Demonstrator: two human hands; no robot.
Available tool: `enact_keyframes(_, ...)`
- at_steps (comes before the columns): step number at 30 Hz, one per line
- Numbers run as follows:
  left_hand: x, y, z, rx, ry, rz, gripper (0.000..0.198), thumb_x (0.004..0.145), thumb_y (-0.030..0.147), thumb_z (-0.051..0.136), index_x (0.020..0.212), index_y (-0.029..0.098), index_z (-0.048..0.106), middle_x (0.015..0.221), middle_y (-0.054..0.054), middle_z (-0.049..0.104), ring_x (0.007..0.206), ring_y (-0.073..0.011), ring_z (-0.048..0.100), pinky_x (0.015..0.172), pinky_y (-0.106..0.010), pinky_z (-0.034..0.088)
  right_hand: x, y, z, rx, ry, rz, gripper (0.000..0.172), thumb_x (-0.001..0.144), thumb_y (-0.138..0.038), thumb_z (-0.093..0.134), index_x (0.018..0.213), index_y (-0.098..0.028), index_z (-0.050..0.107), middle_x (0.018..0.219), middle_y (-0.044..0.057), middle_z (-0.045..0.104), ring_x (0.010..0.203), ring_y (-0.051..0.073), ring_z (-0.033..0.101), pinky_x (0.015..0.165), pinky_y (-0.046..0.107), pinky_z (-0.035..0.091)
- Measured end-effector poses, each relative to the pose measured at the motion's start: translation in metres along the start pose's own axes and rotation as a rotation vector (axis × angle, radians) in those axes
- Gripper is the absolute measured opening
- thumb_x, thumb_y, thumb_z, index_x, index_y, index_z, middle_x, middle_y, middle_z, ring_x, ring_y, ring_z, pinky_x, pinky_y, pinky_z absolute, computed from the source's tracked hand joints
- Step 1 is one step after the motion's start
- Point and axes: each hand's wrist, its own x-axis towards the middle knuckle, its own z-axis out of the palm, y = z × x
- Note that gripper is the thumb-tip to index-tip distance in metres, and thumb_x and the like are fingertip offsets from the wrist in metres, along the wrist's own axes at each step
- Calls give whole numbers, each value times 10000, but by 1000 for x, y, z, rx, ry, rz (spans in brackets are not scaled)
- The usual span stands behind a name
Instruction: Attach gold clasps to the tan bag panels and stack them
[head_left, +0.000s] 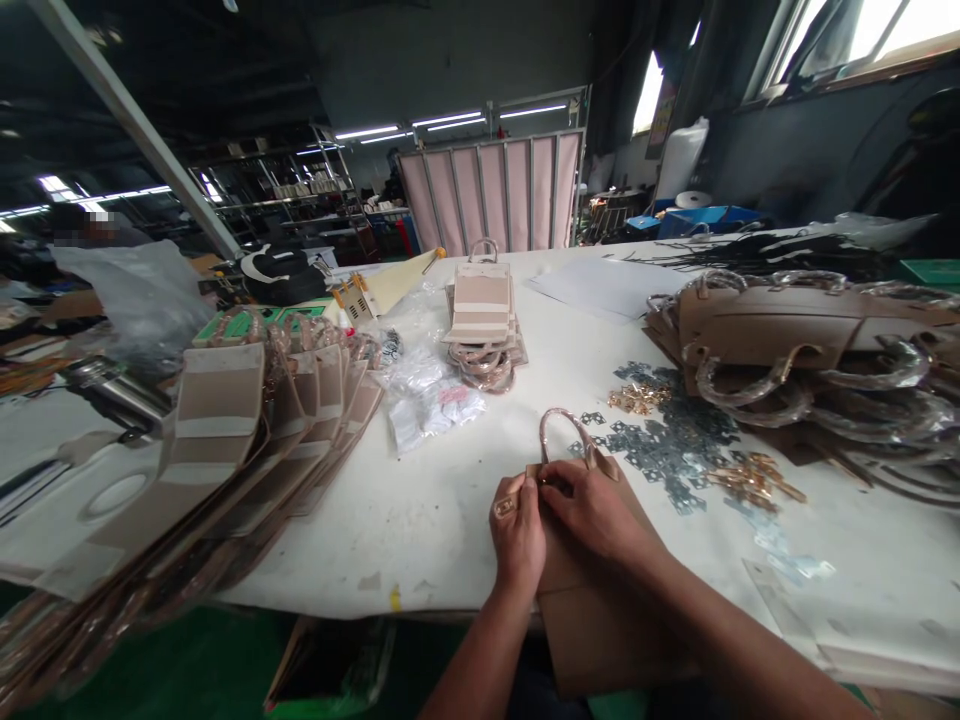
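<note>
A brown bag panel (581,625) leans over the table's near edge, its plastic-wrapped handle (553,420) arching up from the top. My left hand (517,530), with a ring on one finger, is closed on the panel's upper left edge. Beside it, my right hand (589,505) has its fingers pinched together at the left foot of the handle. Whatever small part sits between those fingertips is hidden. Right of the panel lie a spread of thin grey metal plates (660,450) and two small heaps of gold-coloured fittings (754,482).
Brown panels with wrapped handles are piled at the right (757,325) and fanned out at the left (217,400). A smaller stack (482,305) stands at the table's far middle, near a clear plastic bag (435,405). A steel flask (116,390) lies far left.
</note>
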Motion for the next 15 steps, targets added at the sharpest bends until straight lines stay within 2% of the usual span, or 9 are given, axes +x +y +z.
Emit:
enact_keyframes(4,0,-1,1,15,11,16,321,1027,420,511,982,202,742,978,-74,738,964,-238,693,911,-338,518,3,4,4,134,-2,61,93,866,-255,631,906,-227,711,832,20,757,764,221,695,774,342,505)
enact_keyframes(7,0,-1,1,16,19,0,331,1023,447,520,984,200,737,1000,-78,744,987,-246,694,923,-348,518,2,14,11,395,33,125,167,858,-286,669,1008,-215,646,760,-1,724,660,196,682,668,309,520)
enact_keyframes(9,2,0,2,18,5,-18,340,1017,462,525,989,199,738,1017,-80,750,1006,-250,697,935,-353,520,4,22,16,549,43,186,197,862,-288,697,1010,-218,587,701,-28,694,586,174,657,594,278,506)
enact_keyframes(15,11,-9,4,70,19,-50,416,949,544,567,1059,180,736,1109,-123,772,1070,-312,705,1001,-426,525,16,27,17,588,-40,291,207,860,-244,779,812,-213,580,559,-32,647,507,160,640,477,223,452)
